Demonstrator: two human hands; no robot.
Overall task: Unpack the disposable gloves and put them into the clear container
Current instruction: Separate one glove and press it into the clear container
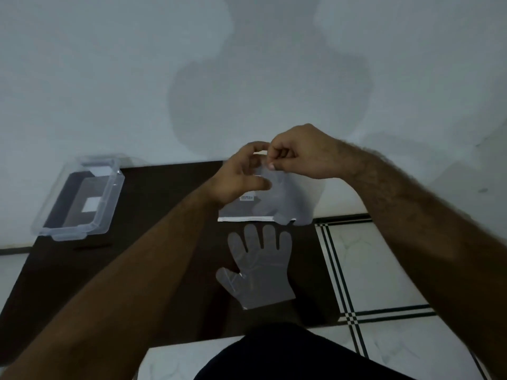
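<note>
One thin glove [259,266] is laid flat on the dark table [153,237]. Another glove [288,198] is pinched at its cuff by the left hand [241,176] and right hand [299,153] above the packet [241,208]. It looks light, soft and slippery. The clear container [79,198] is kept far left.

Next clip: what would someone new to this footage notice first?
Two bare hands meet mid-frame: the right hand pinches a thin clear plastic glove that the left hand steadies. Below them a flat translucent disposable glove lies spread on the dark mat; an open clear plastic container sits far left.
</note>
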